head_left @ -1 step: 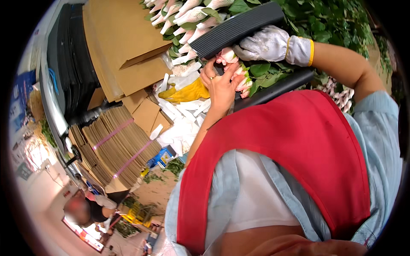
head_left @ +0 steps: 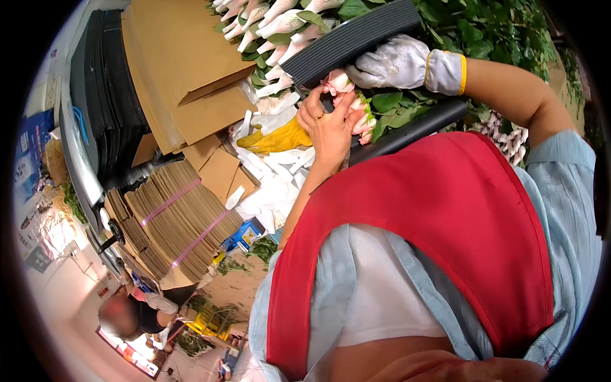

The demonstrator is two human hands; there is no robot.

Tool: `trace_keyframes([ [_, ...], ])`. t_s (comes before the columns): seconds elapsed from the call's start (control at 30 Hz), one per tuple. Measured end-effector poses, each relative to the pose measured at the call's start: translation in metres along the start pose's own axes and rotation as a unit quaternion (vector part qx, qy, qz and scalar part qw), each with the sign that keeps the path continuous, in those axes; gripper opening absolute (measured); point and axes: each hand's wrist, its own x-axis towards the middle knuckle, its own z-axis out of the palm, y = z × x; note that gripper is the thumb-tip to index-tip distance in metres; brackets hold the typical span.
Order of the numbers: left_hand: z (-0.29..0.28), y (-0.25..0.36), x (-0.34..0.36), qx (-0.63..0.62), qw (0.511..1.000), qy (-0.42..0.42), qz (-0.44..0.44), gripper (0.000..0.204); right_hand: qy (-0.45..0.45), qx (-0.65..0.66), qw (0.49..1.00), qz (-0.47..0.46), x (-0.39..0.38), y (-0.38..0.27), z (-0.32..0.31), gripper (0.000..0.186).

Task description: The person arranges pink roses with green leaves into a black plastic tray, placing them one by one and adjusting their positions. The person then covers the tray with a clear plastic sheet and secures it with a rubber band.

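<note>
Some risk of bruised petals or a snapped stem here, should the bare left hand pinch too hard on the pink rose buds pressed between it and the gloved right hand; likewise a chance of stems slipping loose from the bunch if either grip slackens against the ribbed black tray edge. Left hand bare, fingers curled around the pink heads and their green leaves, grasping the bunch from below. Right hand in a white work glove with a yellow cuff band, closed over the top of the same bunch, touching the buds. Buds thus sandwiched between the two hands, just below the ribbed edge and above a second dark bar. Further sleeved white buds lying up and to the left (well clear of both hands), a yellow glove just beside the left wrist among white paper scraps, and flat cardboard sheets plus strapped bundles farther left.
</note>
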Motion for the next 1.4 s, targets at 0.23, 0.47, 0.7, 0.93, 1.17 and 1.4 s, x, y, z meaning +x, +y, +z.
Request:
trace_keyframes([
  [0.23, 0.016, -0.027, 0.01, -0.104, 0.994, -0.037, 0.008, 0.047, -0.035, -0.011, 0.999, 0.002, 0.003, -0.005, -0.009, 0.038],
  [0.47, 0.0, -0.025, 0.01, -0.112, 0.994, -0.012, 0.0, 0.045, -0.331, 0.09, 0.919, 0.195, 0.074, -0.021, -0.133, 0.033],
  [0.7, -0.034, -0.028, -0.054, -0.345, 0.911, 0.026, -0.225, 0.025, -0.15, 0.067, 0.937, 0.308, -0.012, -0.035, -0.19, 0.025],
  [0.93, -0.016, -0.005, -0.017, -0.266, 0.955, -0.101, -0.083, 0.057, -0.331, 0.108, 0.841, 0.414, -0.024, -0.046, -0.241, 0.021],
  [1.17, 0.002, -0.008, -0.016, -0.25, 0.958, -0.085, -0.115, 0.057, -0.492, 0.168, 0.831, 0.2, 0.055, -0.038, -0.057, 0.021],
  [1.4, 0.002, 0.0, -0.015, -0.236, 0.959, -0.032, -0.154, 0.058, -0.395, 0.185, 0.885, 0.161, 0.044, -0.049, -0.032, 0.015],
])
